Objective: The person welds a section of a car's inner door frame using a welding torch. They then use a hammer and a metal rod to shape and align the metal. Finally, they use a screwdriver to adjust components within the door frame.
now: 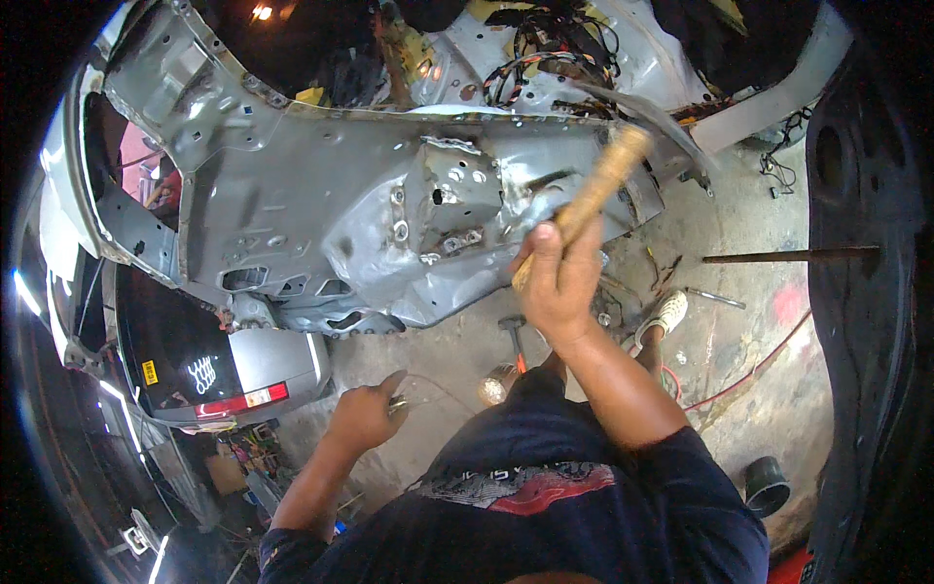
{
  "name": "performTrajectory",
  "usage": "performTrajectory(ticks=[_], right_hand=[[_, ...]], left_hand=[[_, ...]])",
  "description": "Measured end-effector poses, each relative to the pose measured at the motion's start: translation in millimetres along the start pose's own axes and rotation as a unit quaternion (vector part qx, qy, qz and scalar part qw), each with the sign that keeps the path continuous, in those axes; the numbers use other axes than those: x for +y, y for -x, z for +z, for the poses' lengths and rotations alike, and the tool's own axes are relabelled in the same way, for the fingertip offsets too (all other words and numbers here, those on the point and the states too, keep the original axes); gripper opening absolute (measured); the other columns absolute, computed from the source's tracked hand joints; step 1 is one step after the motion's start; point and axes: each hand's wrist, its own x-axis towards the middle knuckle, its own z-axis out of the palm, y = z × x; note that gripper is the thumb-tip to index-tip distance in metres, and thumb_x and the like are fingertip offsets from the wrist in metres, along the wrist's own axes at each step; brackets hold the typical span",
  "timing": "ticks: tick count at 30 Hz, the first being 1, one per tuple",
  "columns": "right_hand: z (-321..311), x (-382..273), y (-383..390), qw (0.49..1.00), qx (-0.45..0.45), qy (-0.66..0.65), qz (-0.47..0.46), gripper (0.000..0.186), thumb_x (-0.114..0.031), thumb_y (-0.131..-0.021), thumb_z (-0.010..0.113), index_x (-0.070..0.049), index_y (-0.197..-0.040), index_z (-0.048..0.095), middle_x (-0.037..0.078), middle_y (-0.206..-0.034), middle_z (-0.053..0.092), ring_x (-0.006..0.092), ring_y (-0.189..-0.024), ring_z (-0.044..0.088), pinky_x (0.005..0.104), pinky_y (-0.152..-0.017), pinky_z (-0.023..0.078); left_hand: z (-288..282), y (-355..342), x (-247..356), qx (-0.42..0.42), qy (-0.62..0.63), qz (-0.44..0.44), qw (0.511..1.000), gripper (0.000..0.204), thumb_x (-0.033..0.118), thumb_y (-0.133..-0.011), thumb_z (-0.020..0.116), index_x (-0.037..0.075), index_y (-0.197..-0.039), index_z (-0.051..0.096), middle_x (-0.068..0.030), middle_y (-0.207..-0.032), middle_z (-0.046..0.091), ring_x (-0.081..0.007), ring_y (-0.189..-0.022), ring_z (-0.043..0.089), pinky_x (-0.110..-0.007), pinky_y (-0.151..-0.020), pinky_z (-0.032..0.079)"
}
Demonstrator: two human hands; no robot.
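Note:
My right hand (564, 277) is closed around a light wooden handle (605, 185), which slants up to the right in front of the grey car body panel (282, 185). Its upper end is slightly blurred, and I cannot make out a tool head on it. Lower left, my left hand (365, 417) is held below the panel with its fingers curled and one finger or thumb pointing up. A small metallic glint shows at its fingers, too little to name. The panel is bare metal with holes, dents and a raised, patched middle section.
Wiring (555, 68) hangs inside the body behind the panel. A hammer (513, 336) is on the concrete floor by my legs. A silver vehicle (272, 365) stands at left. A black bucket (767, 485), a red hose (754, 375) and a metal rod (715, 297) lie to the right.

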Motion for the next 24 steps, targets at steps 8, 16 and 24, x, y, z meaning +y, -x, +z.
performTrajectory(ticks=[8, 16, 24], right_hand=[[10.2, 9.2, -14.0, 0.962, -0.154, 0.224, 0.0, 0.03, -0.021, -0.101, 0.059, 0.004, -0.106, 0.042, 0.031, -0.076, 0.066, 0.0539, -0.071, 0.066, 0.0605, -0.065, 0.053], [17.4, 42.4, -10.3, 0.936, -0.175, 0.302, 0.044, 0.028, -0.022, -0.102, 0.058, 0.002, -0.111, 0.046, 0.03, -0.082, 0.068, 0.0526, -0.077, 0.067, 0.0588, -0.07, 0.053], [4.9, 9.4, -2.6, 0.999, 0.004, -0.017, 0.037, 0.031, -0.022, -0.101, 0.058, 0.004, -0.108, 0.042, 0.03, -0.073, 0.065, 0.0552, -0.071, 0.065, 0.0615, -0.064, 0.052]], left_hand=[[7.2, -6.1, 1.5, 0.027, -0.007, 0.031, 0.999, 0.06, 0.039, -0.087, 0.073, 0.017, -0.141, 0.058, -0.018, -0.075, 0.072, -0.0419, -0.074, 0.071, -0.053, -0.071, 0.057], [-0.8, -10.0, 8.3, 0.016, -0.016, 0.032, 0.999, 0.057, 0.039, -0.086, 0.074, 0.017, -0.137, 0.061, -0.0174, -0.078, 0.073, -0.0413, -0.075, 0.071, -0.052, -0.073, 0.057], [0.1, -7.1, 11.2, 0.013, -0.004, 0.024, 1.0, 0.056, 0.04, -0.086, 0.075, 0.018, -0.136, 0.062, -0.0175, -0.079, 0.073, -0.0419, -0.076, 0.071, -0.052, -0.073, 0.057]])
